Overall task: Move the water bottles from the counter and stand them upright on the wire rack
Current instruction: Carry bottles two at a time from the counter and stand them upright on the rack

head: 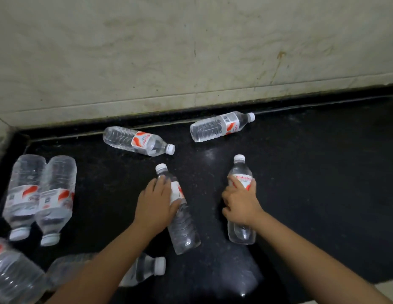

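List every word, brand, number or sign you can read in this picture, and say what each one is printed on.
Red brand word on the bottle under the right hand: blurred; I cannot spell it out.
Red word on the lying bottle near the wall: sideways, too blurred.
Barcode and red script on the far bottle: too small.
Labels on the two bottles at the left: blurred.
Label under the left hand: mostly covered.
No text is legible.
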`<action>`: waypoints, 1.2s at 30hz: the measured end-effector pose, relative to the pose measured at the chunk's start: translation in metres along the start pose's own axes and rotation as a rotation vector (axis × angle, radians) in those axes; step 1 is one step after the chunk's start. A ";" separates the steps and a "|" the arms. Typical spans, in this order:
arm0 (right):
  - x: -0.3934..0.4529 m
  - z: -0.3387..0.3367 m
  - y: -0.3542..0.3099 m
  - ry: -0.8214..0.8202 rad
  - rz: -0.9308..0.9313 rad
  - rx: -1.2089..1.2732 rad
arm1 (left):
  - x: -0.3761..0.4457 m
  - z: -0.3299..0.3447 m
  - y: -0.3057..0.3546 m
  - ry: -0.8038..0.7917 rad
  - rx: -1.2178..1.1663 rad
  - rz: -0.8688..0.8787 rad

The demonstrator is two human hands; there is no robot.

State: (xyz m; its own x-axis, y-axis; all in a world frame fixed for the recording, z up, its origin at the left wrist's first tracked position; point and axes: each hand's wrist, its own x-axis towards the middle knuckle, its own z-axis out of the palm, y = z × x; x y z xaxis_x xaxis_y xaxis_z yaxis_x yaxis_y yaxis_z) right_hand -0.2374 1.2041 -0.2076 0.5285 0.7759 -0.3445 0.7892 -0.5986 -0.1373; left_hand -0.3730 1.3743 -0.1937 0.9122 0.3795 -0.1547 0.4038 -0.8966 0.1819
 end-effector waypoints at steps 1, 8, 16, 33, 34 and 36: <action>-0.006 0.008 0.001 0.111 -0.040 -0.005 | 0.002 0.003 0.006 -0.003 -0.113 -0.181; 0.016 -0.006 -0.010 0.153 0.599 0.238 | 0.026 0.003 0.028 -0.013 -0.280 -0.521; 0.028 -0.001 -0.019 0.189 0.716 0.207 | 0.030 0.017 0.040 0.017 -0.310 -0.628; -0.100 0.010 0.080 0.409 0.536 0.340 | 0.006 0.011 0.158 0.156 0.149 0.035; -0.115 0.008 0.094 0.481 0.525 0.339 | 0.007 0.009 0.179 0.172 0.154 0.064; -0.147 0.005 0.131 0.603 0.482 0.357 | 0.011 0.004 0.228 0.237 0.175 0.139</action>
State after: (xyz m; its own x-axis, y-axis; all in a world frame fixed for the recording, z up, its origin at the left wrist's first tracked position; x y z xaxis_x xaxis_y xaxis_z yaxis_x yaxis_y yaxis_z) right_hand -0.2130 1.0109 -0.1794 0.9379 0.3326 0.0992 0.3423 -0.8394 -0.4222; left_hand -0.2707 1.1733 -0.1574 0.9568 0.2751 0.0943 0.2751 -0.9613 0.0130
